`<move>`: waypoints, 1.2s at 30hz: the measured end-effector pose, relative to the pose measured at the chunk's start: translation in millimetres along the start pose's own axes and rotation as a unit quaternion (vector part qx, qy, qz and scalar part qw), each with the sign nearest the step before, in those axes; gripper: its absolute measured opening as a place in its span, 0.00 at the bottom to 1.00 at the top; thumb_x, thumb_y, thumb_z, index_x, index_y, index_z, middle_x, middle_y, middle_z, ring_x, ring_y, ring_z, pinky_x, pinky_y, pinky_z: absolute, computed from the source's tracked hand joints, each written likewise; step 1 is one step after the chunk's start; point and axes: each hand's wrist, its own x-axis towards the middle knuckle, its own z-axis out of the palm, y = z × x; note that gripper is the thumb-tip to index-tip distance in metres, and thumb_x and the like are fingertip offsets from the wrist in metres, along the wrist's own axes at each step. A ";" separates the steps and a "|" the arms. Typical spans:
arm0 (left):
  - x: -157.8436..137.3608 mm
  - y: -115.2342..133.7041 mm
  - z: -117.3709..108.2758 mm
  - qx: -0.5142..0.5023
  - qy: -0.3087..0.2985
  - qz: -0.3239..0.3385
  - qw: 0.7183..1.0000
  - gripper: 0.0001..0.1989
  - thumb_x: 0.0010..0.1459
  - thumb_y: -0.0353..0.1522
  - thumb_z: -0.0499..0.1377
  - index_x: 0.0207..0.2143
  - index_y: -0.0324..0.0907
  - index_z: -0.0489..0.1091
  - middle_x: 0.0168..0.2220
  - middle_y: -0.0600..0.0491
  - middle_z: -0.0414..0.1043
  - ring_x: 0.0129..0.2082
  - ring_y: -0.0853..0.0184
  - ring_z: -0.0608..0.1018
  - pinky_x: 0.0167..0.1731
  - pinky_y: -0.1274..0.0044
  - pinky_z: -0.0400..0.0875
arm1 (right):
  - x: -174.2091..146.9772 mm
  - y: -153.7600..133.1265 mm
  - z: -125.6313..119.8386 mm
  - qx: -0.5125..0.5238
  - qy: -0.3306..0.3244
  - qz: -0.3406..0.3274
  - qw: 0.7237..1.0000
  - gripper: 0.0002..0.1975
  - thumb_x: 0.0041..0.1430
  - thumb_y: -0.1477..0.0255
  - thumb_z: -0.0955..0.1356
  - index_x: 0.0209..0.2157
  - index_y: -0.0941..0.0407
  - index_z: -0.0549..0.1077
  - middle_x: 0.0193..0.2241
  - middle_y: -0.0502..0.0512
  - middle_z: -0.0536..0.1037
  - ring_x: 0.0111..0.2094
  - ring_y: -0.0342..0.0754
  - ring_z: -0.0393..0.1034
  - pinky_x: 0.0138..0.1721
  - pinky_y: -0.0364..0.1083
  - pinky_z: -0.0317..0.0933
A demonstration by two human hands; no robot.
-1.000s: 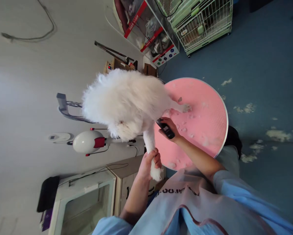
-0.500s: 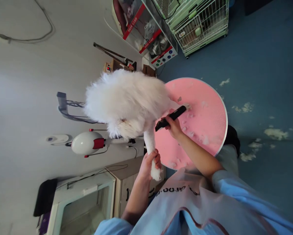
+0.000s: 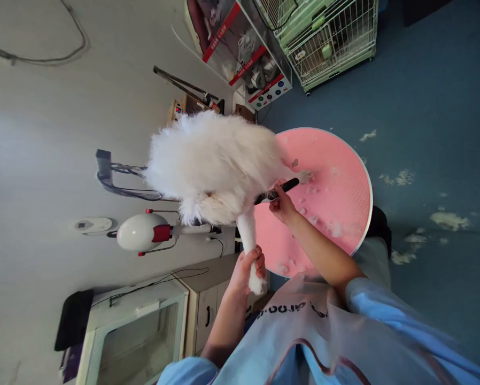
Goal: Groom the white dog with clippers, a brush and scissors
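A fluffy white dog stands on a round pink table. Its raised front leg is held near the paw by my left hand, fingers wrapped around it. In my right hand is a black hair clipper, gripped around the middle. The clipper's head end lies against the fur low on the dog's chest, partly hidden by it. Another paw rests on the tabletop, close to the clipper's rear end.
Tufts of cut fur lie on the tabletop and the blue floor. A wire cage and a clear display case stand at the top. A white-and-red dryer is beyond the dog. Cabinets stand near my left arm.
My right hand has brought the clipper slightly up and left, its front going into the chest fur. The dog's body and head have shifted a little to the right. My left hand keeps its hold.
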 end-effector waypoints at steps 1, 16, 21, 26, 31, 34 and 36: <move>0.2 -0.3 0.1 0.002 -0.003 0.000 1.000 0.30 0.37 0.45 0.74 0.24 0.43 0.55 0.13 0.66 0.54 0.09 0.79 0.59 0.11 0.84 0.52 | -1.1 0.6 1.3 -0.003 -0.001 0.008 1.000 0.23 0.48 0.59 0.78 0.24 0.54 0.62 0.14 0.39 0.64 0.12 0.33 0.49 0.12 0.34 0.49; 21.5 -32.5 -16.3 0.081 0.036 0.038 0.995 0.23 0.43 0.42 0.70 0.19 0.42 0.58 0.13 0.60 0.58 0.10 0.74 0.65 0.13 0.81 0.53 | -12.0 -8.5 5.1 -0.091 -0.004 -0.184 0.979 0.25 0.40 0.52 0.79 0.26 0.53 0.66 0.16 0.41 0.68 0.12 0.35 0.54 0.12 0.38 0.54; 21.7 -32.7 -17.2 0.083 0.033 0.034 0.995 0.24 0.41 0.43 0.71 0.18 0.42 0.57 0.13 0.60 0.58 0.10 0.74 0.64 0.12 0.82 0.52 | -15.5 5.9 -5.2 -0.170 -0.071 -0.126 0.975 0.24 0.42 0.52 0.77 0.25 0.56 0.68 0.20 0.48 0.76 0.12 0.34 0.54 0.11 0.38 0.52; 14.4 -24.7 -10.6 0.081 0.013 0.033 0.996 0.26 0.41 0.45 0.71 0.19 0.41 0.58 0.13 0.61 0.57 0.10 0.76 0.62 0.12 0.82 0.55 | -27.5 9.0 -25.6 -0.235 -0.151 -0.085 0.956 0.22 0.44 0.54 0.77 0.27 0.56 0.69 0.25 0.54 0.81 0.14 0.37 0.60 0.12 0.39 0.52; 2.9 -16.3 -5.3 0.062 -0.017 0.031 0.997 0.27 0.43 0.47 0.71 0.20 0.42 0.57 0.14 0.61 0.56 0.10 0.77 0.61 0.12 0.82 0.56 | -47.4 9.1 -47.9 -0.273 -0.103 -0.408 0.865 0.21 0.52 0.58 0.75 0.44 0.50 0.70 0.48 0.57 0.80 0.41 0.50 0.78 0.35 0.48 0.75; -2.6 -13.2 -4.2 0.059 -0.018 0.035 0.998 0.28 0.43 0.48 0.71 0.20 0.42 0.57 0.14 0.61 0.56 0.10 0.77 0.60 0.12 0.82 0.55 | -49.7 13.1 -56.3 -0.378 -0.127 -0.560 0.726 0.18 0.52 0.60 0.76 0.42 0.49 0.71 0.51 0.59 0.79 0.50 0.54 0.77 0.46 0.54 0.75; -5.4 -11.3 -3.7 0.061 -0.015 0.037 0.997 0.28 0.44 0.47 0.71 0.20 0.42 0.57 0.14 0.61 0.56 0.10 0.77 0.60 0.12 0.82 0.56 | -43.5 14.2 -56.7 -0.450 -0.159 -0.593 0.648 0.14 0.54 0.61 0.76 0.38 0.49 0.71 0.49 0.57 0.81 0.47 0.54 0.79 0.45 0.54 0.76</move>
